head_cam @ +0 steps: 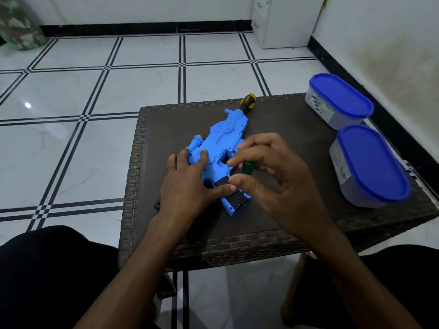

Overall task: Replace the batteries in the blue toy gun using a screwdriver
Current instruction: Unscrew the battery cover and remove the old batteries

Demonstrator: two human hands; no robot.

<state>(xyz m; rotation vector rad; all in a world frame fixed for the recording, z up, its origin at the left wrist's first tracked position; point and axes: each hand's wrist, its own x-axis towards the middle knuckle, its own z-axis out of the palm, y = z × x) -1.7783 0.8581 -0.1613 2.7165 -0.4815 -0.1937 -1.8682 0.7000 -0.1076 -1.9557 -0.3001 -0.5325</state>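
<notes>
Two hands over the gun (219,148), which lies flat on the dark table (285,210), muzzle pointing away from me, grip end nearest. I see my left hand (190,186) pressed flat on the gun's rear body, fingers spread, thumb lying across the dark open slot in the grip (234,198); it pins the gun rather than wrapping it. My right hand (268,174) hovers just right of the grip, fingers curled, pinching a small green thing (248,168) between thumb and forefinger, upright, just beside the gun's trigger area. Can't tell if it's a battery or a tool handle; its lower end is hidden. A yellow-black screwdriver handle (247,100) sticks out past the muzzle at the far table edge, touching or just behind the gun, can't tell which. Two tubs with blue lids sit on the right side of the table, far tub (339,100) and near tub (370,165), close to each other, well apart from the gun. A small dark piece (157,205) lies at the table's left edge beside my left wrist. White tile floor (95,91) with black lines beyond. My dark-clad knees at the bottom.
</notes>
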